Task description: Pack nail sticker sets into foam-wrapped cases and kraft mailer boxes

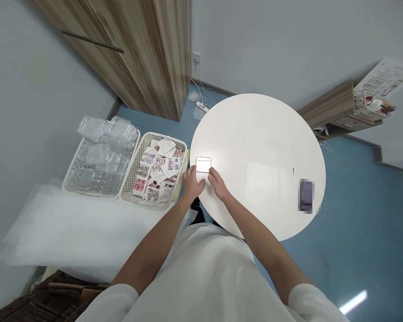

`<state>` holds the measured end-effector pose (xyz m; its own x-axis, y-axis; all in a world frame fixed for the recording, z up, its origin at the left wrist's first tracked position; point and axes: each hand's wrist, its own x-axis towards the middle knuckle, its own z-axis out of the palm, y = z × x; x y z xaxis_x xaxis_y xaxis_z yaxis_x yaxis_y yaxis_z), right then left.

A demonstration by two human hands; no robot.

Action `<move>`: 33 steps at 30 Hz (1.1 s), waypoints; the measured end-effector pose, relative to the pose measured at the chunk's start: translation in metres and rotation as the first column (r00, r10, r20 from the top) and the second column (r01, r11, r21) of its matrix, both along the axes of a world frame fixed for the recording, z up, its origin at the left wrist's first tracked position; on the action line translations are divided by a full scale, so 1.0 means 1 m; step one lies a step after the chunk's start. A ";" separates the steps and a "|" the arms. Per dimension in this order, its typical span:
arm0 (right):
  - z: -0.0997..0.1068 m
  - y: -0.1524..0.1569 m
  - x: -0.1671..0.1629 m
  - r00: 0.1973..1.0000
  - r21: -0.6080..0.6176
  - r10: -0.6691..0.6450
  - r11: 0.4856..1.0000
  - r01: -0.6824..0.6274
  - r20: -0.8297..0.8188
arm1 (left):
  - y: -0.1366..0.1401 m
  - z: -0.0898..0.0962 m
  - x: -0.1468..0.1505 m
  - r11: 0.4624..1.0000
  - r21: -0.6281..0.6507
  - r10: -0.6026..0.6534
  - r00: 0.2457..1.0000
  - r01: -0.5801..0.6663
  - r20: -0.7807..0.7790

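Note:
A small rectangular clear plastic box [203, 164] with a bright white face lies at the left edge of the round white table. Its near left corner is held by the fingertips of my left hand [192, 182], the thumb pointing inward. On the opposite side, my right hand [218, 183] grips the near right corner with its fingers. To the left stands a white basket [126, 197] full of cards bearing colourful press-on nails [152, 170]. Beyond it, another white basket [67, 181] carries empty clear plastic boxes [109, 138].
The round white table [265, 129] has a blurred purple object [306, 196] near its right edge. White foam sheeting [70, 228] lies below the baskets. A wooden cabinet [144, 53] rises at the back left, with a power strip [202, 106] on the floor. A low shelf [339, 105] stands right.

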<state>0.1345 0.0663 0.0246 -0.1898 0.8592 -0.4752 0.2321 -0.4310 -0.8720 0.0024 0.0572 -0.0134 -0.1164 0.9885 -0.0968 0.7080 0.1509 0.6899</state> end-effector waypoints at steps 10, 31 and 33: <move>0.009 -0.035 0.050 0.980 0.043 -0.192 0.980 0.194 -0.044 | -0.014 0.009 0.043 0.994 0.107 -0.031 0.991 0.018 0.129; -0.015 -0.173 0.266 0.992 0.200 -0.106 0.975 0.092 0.064 | -0.139 0.023 0.218 0.972 -0.029 -0.229 0.971 0.231 0.076; -0.017 -0.176 0.266 0.995 0.210 -0.076 0.976 0.060 0.071 | -0.146 0.021 0.218 0.975 -0.040 -0.218 0.975 0.220 0.045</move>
